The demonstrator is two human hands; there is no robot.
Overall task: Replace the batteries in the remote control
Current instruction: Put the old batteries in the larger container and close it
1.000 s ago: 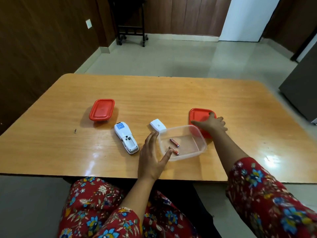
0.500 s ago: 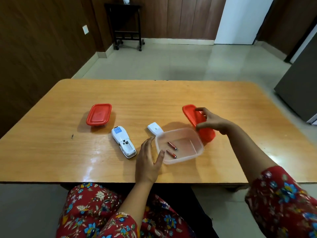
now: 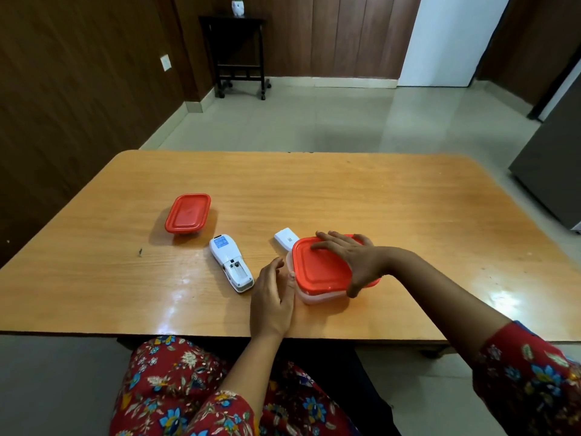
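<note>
A white remote control (image 3: 231, 265) lies face down on the wooden table (image 3: 377, 209), its battery bay uncovered and showing no batteries. Its white battery cover (image 3: 285, 238) lies apart, to the right. A red lid (image 3: 320, 269) now sits on the clear container (image 3: 314, 298), hiding the batteries inside. My right hand (image 3: 352, 258) lies spread on the lid, thumb over its near right edge. My left hand (image 3: 272, 297) rests against the container's left side with fingers apart.
A second container with a red lid (image 3: 187, 213) stands closed at the left of the table. A dark side table (image 3: 239, 55) with a small white pot stands by the far wall. A dark cabinet (image 3: 553, 171) is at the right.
My right hand picked the red lid up from the table behind the container and set it down over the clear container. The two batteries inside are now hidden. My left hand stayed beside the container.
</note>
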